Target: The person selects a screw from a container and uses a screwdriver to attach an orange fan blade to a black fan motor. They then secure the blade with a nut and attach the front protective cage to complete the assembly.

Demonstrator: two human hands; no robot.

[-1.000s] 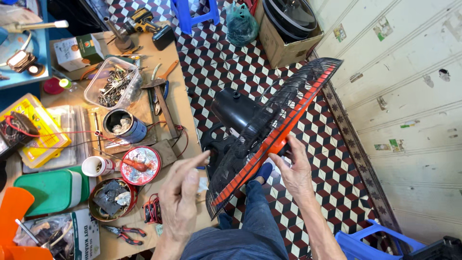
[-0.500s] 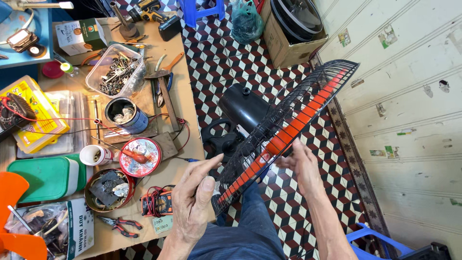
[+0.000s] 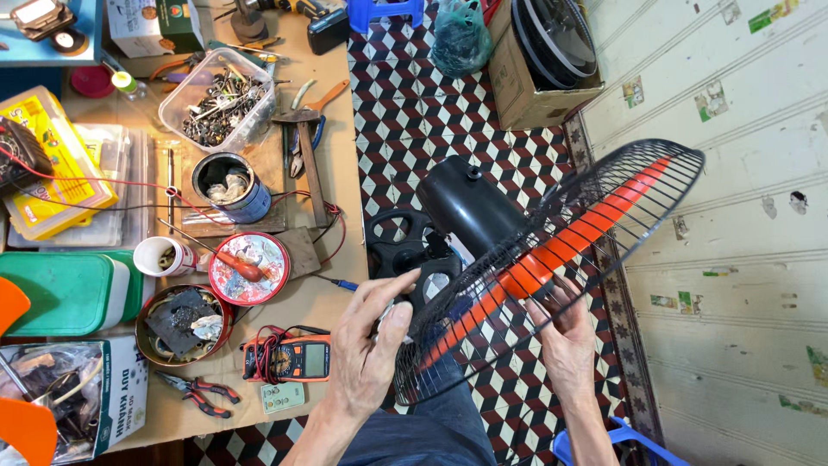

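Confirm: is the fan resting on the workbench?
No, the fan is held up over the tiled floor by the left hand and right hand, beside the workbench.

The fan cage [image 3: 552, 267] is thin black wire with an orange plastic band. The motor [image 3: 470, 207] behind it is smooth, shiny black plastic. The table [image 3: 336, 173] looks like dull brown wood (a bit scratched). The floor [image 3: 414, 129] is smooth tile.

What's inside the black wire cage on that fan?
Inside the black wire cage are orange fan blades, seen through the wires. The left hand and right hand touch the cage's lower edge. The hub where the blades join is hidden behind the wires.
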